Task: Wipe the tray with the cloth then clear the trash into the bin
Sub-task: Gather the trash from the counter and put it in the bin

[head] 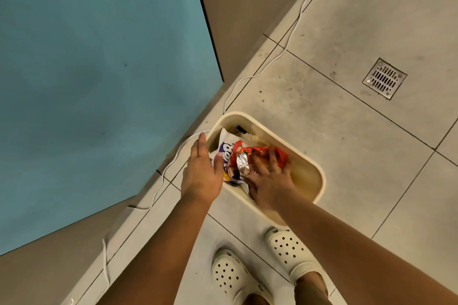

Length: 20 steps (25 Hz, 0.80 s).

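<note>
A cream plastic bin (312, 168) stands on the tiled floor in front of my feet. Inside it lie snack wrappers: an orange-red packet (257, 152) and a white and purple one (226, 150), with crumpled paper behind them. My right hand (269, 178) is down in the bin with spread fingers pressing on the orange-red packet. Over the bin's left rim, my left hand (202, 171) hovers with straight fingers, its thumb by the white and purple wrapper. No tray or cloth is in view.
A teal tabletop (99, 69) on a brown base fills the left side. A white cable (250, 77) runs along the floor by the base and past the bin. A metal floor drain (384, 78) sits at the right. My white clogs (287, 250) stand just behind the bin.
</note>
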Motion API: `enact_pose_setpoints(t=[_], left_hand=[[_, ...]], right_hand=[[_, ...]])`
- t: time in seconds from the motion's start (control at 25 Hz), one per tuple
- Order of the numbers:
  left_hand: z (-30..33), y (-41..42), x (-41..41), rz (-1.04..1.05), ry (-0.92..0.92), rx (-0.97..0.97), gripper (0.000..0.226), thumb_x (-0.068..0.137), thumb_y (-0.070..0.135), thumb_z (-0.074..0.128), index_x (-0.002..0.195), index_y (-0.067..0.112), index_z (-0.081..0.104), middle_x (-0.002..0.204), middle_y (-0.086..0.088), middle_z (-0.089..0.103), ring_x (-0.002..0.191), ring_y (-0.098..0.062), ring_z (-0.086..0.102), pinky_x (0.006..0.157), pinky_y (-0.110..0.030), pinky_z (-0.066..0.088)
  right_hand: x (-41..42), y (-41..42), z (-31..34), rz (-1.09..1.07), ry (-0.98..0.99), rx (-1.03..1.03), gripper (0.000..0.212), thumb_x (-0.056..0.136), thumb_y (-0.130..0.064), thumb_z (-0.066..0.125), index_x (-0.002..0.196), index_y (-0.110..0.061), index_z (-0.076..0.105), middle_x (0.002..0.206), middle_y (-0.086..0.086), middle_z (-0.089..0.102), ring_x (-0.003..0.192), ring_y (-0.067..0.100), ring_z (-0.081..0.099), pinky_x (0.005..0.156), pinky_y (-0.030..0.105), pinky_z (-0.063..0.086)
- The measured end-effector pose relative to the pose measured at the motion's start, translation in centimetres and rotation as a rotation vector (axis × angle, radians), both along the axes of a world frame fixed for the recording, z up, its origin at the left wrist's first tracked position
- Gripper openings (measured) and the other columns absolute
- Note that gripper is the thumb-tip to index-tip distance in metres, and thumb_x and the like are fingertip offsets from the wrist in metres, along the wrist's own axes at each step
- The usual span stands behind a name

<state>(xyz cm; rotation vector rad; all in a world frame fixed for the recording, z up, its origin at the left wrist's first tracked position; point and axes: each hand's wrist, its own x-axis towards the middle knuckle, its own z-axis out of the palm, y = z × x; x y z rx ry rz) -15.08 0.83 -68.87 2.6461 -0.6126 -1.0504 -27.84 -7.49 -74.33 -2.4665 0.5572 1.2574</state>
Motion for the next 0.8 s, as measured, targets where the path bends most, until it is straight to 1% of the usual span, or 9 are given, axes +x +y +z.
enact_pose_setpoints(t=[0.08, 0.24, 0.36, 0.48, 0.6, 0.64, 0.68, 0.72, 0.8], left_hand=[[-0.3, -0.3, 0.6, 0.061, -0.05, -0.069, 0.051, 0.099, 0.021, 0.034, 0.148, 0.024, 0.019, 0.15, -0.003, 0.032, 0.128, -0.024, 0.043, 0.099, -0.033, 0.04], [-1.4, 0.2, 0.6, 0.075, -0.128, -0.073, 0.063, 0.094, -0.001, 0.035, 0.147, 0.03, 0.021, 0.149, 0.003, 0.035, 0.118, -0.022, 0.052, 0.09, -0.028, 0.043], [-2.0, 0.4, 0.1, 0.095, -0.14, -0.122, 0.067, 0.092, -0.003, 0.035, 0.147, 0.032, 0.021, 0.15, 0.007, 0.032, 0.111, -0.021, 0.054, 0.087, -0.029, 0.045], [-2.8, 0.7, 0.2, 0.075, -0.155, -0.125, 0.068, 0.091, -0.001, 0.036, 0.147, 0.034, 0.017, 0.151, 0.01, 0.029, 0.111, -0.02, 0.053, 0.083, -0.028, 0.045], [-2.8, 0.9, 0.6, 0.005, -0.12, -0.056, 0.074, 0.092, 0.001, 0.035, 0.148, 0.036, 0.003, 0.156, 0.012, 0.013, 0.094, -0.023, 0.057, 0.069, -0.029, 0.046], [-2.5, 0.9, 0.7, -0.024, -0.102, -0.036, 0.072, 0.094, 0.005, 0.035, 0.148, 0.035, -0.002, 0.157, 0.012, 0.008, 0.099, -0.023, 0.057, 0.072, -0.031, 0.048], [-2.0, 0.9, 0.8, -0.039, -0.08, -0.025, 0.069, 0.096, 0.011, 0.037, 0.148, 0.033, -0.004, 0.158, 0.01, 0.005, 0.113, -0.024, 0.053, 0.084, -0.035, 0.049], [-1.4, 1.0, 0.8, -0.031, -0.055, -0.017, 0.067, 0.098, 0.017, 0.038, 0.149, 0.03, -0.004, 0.158, 0.007, 0.005, 0.128, -0.024, 0.043, 0.096, -0.036, 0.043], [0.7, 1.3, 0.5, 0.024, -0.013, 0.004, 0.065, 0.097, 0.022, 0.042, 0.15, 0.026, 0.003, 0.158, 0.002, 0.007, 0.14, -0.021, 0.028, 0.108, -0.034, 0.032]], right_hand=[[1.1, -0.4, -1.7, 0.021, 0.054, -0.002, 0.055, 0.097, -0.047, 0.023, 0.145, -0.041, -0.003, 0.156, -0.001, -0.02, 0.137, 0.043, -0.027, 0.105, 0.071, -0.006], [4.4, -0.8, -5.5, -0.127, 0.105, 0.058, 0.063, 0.091, -0.04, 0.04, 0.146, -0.039, 0.008, 0.156, -0.004, -0.017, 0.139, 0.04, -0.023, 0.106, 0.071, -0.001], [6.1, -1.0, -7.6, -0.153, 0.103, 0.057, 0.067, 0.089, -0.044, 0.044, 0.146, -0.037, 0.009, 0.156, -0.004, -0.017, 0.141, 0.036, -0.019, 0.104, 0.072, 0.004], [6.6, -1.5, -8.7, -0.243, 0.064, 0.087, 0.076, 0.085, -0.051, 0.045, 0.148, -0.029, 0.007, 0.157, -0.006, -0.011, 0.143, 0.031, -0.015, 0.107, 0.067, 0.007], [6.7, -1.6, -7.7, -0.303, -0.003, 0.122, 0.082, 0.082, -0.04, 0.055, 0.148, -0.028, 0.008, 0.157, -0.007, -0.003, 0.144, 0.031, -0.009, 0.109, 0.065, 0.007], [6.5, -1.5, -6.9, -0.328, -0.054, 0.116, 0.082, 0.08, -0.035, 0.058, 0.147, -0.029, 0.012, 0.156, -0.006, 0.002, 0.143, 0.032, -0.005, 0.11, 0.064, 0.007], [6.1, -1.2, -6.0, -0.351, -0.12, 0.1, 0.081, 0.079, -0.03, 0.062, 0.146, -0.03, 0.016, 0.155, -0.004, 0.006, 0.142, 0.033, -0.002, 0.111, 0.063, 0.007], [5.6, -0.8, -5.1, -0.364, -0.192, 0.076, 0.079, 0.079, -0.027, 0.063, 0.145, -0.03, 0.019, 0.153, -0.002, 0.008, 0.142, 0.033, 0.001, 0.114, 0.059, 0.006], [3.8, 0.0, -2.5, -0.394, -0.303, 0.049, 0.074, 0.082, -0.025, 0.06, 0.145, -0.024, 0.02, 0.153, 0.003, 0.011, 0.142, 0.032, 0.005, 0.118, 0.049, 0.004]])
